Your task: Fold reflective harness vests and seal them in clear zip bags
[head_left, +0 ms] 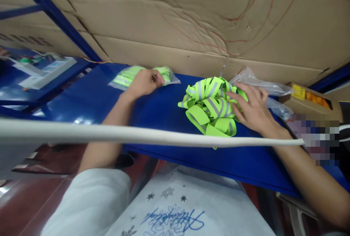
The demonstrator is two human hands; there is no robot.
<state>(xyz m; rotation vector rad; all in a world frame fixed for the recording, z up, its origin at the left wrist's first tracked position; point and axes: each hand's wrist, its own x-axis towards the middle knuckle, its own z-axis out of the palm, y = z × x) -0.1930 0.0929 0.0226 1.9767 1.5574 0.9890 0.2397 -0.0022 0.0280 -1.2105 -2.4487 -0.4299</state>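
Observation:
A loose heap of yellow-green reflective straps point(214, 101) with grey stripes lies on the blue table. My right hand point(253, 105) rests against the heap's right side, fingers spread and touching the straps. Farther back on the left, a clear plastic bag point(127, 75) holds more straps of the same colour. Over that bag is my left hand point(146, 83), its fingers curled and pinched at the plastic; the fingertips are partly hidden. Behind my right hand lies a crumpled clear plastic bag point(262, 83).
Along the back of the blue table point(164, 119) stands a large cardboard wall point(164, 24) with red cords. An open cardboard box point(314, 101) with orange contents sits at the right. A blurred white cable point(164, 136) crosses close to the camera. A white power strip point(49, 72) lies far left.

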